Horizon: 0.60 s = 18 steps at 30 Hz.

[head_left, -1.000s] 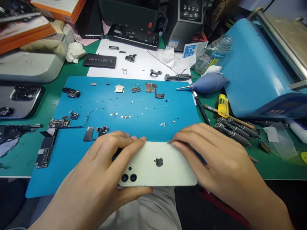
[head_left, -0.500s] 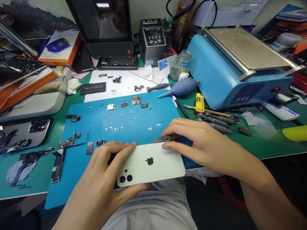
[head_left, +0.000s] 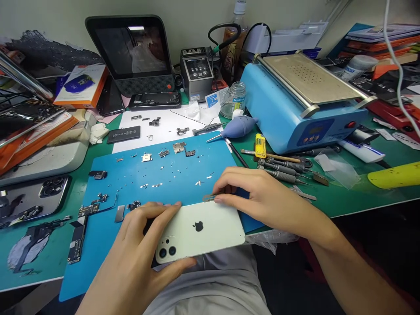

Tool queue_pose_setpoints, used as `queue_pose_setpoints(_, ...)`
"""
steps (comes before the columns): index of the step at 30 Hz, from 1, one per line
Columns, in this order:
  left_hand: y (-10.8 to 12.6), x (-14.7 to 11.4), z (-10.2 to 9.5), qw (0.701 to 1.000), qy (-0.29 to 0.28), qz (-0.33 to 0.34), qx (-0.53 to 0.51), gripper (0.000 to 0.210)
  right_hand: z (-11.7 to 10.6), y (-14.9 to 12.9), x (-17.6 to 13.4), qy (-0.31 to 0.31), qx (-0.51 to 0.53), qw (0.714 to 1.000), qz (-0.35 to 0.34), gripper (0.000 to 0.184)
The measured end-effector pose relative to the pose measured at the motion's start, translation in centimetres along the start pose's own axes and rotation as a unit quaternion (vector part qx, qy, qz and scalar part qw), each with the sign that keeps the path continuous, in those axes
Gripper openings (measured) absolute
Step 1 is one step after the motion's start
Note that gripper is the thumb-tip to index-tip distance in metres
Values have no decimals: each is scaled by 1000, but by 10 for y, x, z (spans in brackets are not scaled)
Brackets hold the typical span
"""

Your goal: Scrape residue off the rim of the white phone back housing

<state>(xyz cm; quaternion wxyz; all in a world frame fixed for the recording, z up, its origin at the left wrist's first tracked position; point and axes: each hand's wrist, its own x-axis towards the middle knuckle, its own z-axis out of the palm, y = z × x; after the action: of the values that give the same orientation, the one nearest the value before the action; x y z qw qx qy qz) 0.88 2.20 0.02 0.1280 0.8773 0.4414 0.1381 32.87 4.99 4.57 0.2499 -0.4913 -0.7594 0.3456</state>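
Observation:
A pale green smartphone [head_left: 213,234], back side up with a dark apple logo and camera lenses, lies at the near edge of the blue mat [head_left: 108,175]. My left hand [head_left: 144,236] grips its camera end, fingers on the far edge and thumb along the near edge. A thin slotted razor blade [head_left: 208,198] is pinched between the thumb and fingers of my right hand [head_left: 246,192]. The blade sits at the phone's far long edge; whether it enters the seam I cannot tell. Part of the blade is hidden by my fingers.
Several small phone parts and screws dot the mat. Screwdrivers [head_left: 278,168], a blue air blower [head_left: 239,127] and a glass jar [head_left: 233,99] stand right of it. A blue heating machine [head_left: 275,109] is beyond. A battery [head_left: 124,134] and a dark phone [head_left: 36,194] lie left.
The camera view has shifted, so the whole bench appears moved slightly left and down. Both hands keep their holds, and the blade stays at the phone's far edge.

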Motion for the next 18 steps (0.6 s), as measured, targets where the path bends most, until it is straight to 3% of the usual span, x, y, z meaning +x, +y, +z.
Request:
queue_pose_setpoints(5,3,9,-12,999,-25,36,21,99,5,0,-2,8,-7,1000,-14,13)
queue_pose_setpoints(7,8,23,-13,999,-4,29,15,86,6,-1,-3,17,-17,999,-23,12)
queue_pose_setpoints(9,12,39,-9,1000,28,3,-12,58,8,-1,-5,29,-33,999,-32,10)
queue_pose_setpoints(12,12,58,2,997,31,13,-73,30,11,-1,-8,46,-67,996,-49,5)
queue_pose_setpoints(14,5,62,13,994,17,38,-106,24,14,2,-9,57,-92,992,-69,5)
queue_pose_setpoints(16,-8,62,25,993,6,9,-122,24,17,5,-10,74,-118,986,-96,6)
queue_pose_setpoints(18,-21,60,37,991,-31,43,-122,22,18,6,-14,110,-147,975,-127,14)
